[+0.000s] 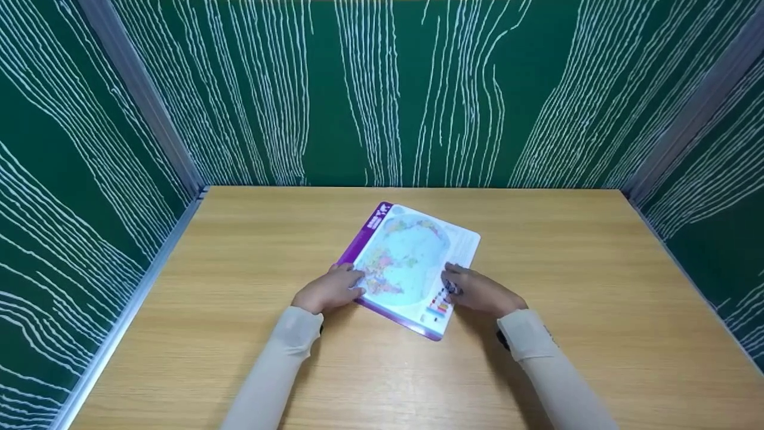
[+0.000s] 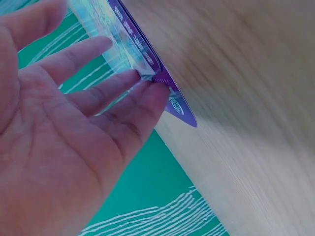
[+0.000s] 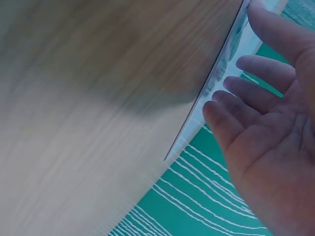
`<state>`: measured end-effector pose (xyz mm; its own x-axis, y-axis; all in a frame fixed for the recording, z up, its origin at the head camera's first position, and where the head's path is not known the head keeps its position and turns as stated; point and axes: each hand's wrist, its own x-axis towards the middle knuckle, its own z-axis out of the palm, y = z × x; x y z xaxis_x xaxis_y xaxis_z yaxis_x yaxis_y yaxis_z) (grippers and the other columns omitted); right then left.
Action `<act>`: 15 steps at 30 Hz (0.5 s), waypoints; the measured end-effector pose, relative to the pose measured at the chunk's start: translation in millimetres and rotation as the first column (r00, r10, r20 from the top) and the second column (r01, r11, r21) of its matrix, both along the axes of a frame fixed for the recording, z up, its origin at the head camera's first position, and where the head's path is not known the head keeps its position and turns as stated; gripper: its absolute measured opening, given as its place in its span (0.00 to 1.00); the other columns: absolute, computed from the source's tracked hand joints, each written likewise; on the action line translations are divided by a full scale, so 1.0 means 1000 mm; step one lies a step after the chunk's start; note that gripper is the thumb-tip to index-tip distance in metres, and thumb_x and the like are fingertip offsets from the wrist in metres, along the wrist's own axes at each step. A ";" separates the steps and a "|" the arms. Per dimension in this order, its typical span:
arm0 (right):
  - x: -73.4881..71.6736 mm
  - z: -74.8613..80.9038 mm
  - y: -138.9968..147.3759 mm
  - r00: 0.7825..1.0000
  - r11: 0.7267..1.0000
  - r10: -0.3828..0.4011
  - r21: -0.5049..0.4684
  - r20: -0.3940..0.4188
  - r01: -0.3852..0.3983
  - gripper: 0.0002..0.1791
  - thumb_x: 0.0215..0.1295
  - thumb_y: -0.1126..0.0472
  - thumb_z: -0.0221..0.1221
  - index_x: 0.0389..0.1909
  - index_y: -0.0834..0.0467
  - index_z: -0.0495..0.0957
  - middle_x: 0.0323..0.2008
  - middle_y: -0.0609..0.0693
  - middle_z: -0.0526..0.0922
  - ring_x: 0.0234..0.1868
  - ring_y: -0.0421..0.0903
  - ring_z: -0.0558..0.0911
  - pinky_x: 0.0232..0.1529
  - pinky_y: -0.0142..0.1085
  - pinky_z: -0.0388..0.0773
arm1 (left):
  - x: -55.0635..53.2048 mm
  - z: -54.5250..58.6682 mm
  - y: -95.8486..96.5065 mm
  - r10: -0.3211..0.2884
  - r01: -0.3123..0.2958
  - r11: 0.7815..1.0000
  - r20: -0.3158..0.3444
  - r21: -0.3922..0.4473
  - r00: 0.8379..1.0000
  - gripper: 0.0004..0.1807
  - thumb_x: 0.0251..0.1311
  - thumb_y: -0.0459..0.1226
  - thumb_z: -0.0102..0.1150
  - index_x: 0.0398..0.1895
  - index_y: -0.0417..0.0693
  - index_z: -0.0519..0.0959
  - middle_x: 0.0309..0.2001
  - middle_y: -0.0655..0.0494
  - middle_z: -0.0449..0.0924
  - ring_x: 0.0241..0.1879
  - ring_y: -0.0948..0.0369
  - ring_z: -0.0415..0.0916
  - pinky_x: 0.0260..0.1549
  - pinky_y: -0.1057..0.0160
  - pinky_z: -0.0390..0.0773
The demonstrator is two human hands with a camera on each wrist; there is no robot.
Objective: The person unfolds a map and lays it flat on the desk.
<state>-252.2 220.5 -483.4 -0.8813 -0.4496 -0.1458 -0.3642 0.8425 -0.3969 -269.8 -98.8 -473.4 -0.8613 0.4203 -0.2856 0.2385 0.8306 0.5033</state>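
A thin, flat world map [image 1: 406, 257] with a purple border along two sides lies tilted on the wooden table. My left hand [image 1: 331, 288] is at its left edge, fingers loosely extended. In the left wrist view, the fingertips [image 2: 160, 93] touch the purple border near a corner. At the opposite side, my right hand [image 1: 480, 291] reaches over the edge beside a small coloured legend. The right wrist view shows its fingers [image 3: 256, 96] relaxed and spread, with the tips right at the pale edge of the map. Neither hand curls round it.
The wooden table [image 1: 573, 251] spreads out around the map. Green panels [image 1: 412, 89] with white wavy lines stand at the back and both sides, with grey posts [image 1: 143, 89] at the corners. Light sleeves cover both forearms.
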 end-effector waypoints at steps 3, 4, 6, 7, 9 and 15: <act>0.005 0.001 -0.003 1.000 1.000 0.022 0.001 -0.018 -0.022 0.27 0.68 0.59 0.58 0.67 0.58 0.67 0.71 0.61 0.61 0.72 0.59 0.60 0.66 0.50 0.66 | -0.005 0.001 -0.003 0.021 -0.021 0.999 0.000 0.029 1.000 0.28 0.70 0.48 0.47 0.71 0.52 0.64 0.74 0.48 0.57 0.75 0.47 0.49 0.71 0.45 0.54; 0.007 0.001 -0.004 1.000 1.000 0.018 -0.002 -0.007 -0.018 0.29 0.68 0.57 0.57 0.69 0.58 0.65 0.72 0.60 0.60 0.73 0.58 0.59 0.66 0.50 0.65 | -0.006 0.002 -0.003 0.032 -0.032 0.999 0.004 0.044 0.999 0.28 0.70 0.48 0.47 0.71 0.52 0.65 0.74 0.49 0.57 0.74 0.47 0.50 0.71 0.45 0.55; 0.011 0.002 -0.006 1.000 1.000 0.007 -0.007 0.022 -0.007 0.32 0.69 0.54 0.56 0.72 0.56 0.61 0.74 0.58 0.57 0.74 0.57 0.57 0.67 0.50 0.64 | -0.009 0.002 -0.004 0.056 -0.056 0.996 0.011 0.063 0.998 0.28 0.70 0.48 0.48 0.71 0.54 0.64 0.74 0.51 0.56 0.74 0.48 0.50 0.71 0.45 0.56; 0.013 0.002 -0.008 0.999 1.000 0.000 -0.011 0.038 0.001 0.34 0.69 0.53 0.56 0.73 0.55 0.58 0.74 0.57 0.55 0.74 0.56 0.56 0.68 0.50 0.62 | -0.011 0.002 -0.005 0.062 -0.063 0.996 0.010 0.067 0.998 0.28 0.70 0.48 0.48 0.71 0.55 0.64 0.75 0.51 0.55 0.75 0.49 0.50 0.71 0.45 0.56; 0.017 0.002 -0.010 0.998 1.000 -0.008 -0.016 0.059 0.009 0.36 0.69 0.49 0.55 0.74 0.54 0.56 0.75 0.55 0.53 0.75 0.55 0.54 0.69 0.50 0.60 | -0.014 0.001 -0.005 0.078 -0.078 0.994 0.015 0.076 0.997 0.29 0.69 0.48 0.49 0.72 0.57 0.62 0.76 0.53 0.52 0.75 0.50 0.48 0.71 0.44 0.55; 0.027 0.002 -0.017 0.999 0.999 0.040 -0.027 0.027 -0.039 0.37 0.67 0.47 0.56 0.73 0.56 0.58 0.75 0.58 0.54 0.75 0.57 0.54 0.70 0.50 0.60 | -0.025 -0.005 -0.008 0.100 -0.104 0.990 0.048 0.095 0.994 0.33 0.67 0.49 0.51 0.74 0.68 0.56 0.77 0.61 0.45 0.77 0.55 0.41 0.73 0.46 0.48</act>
<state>-224.8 203.1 -481.6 -0.8585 -0.4881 -0.1573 -0.3858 0.8168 -0.4290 -294.4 -107.0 -478.3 -0.8890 0.3583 -0.2853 0.1313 0.7962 0.5906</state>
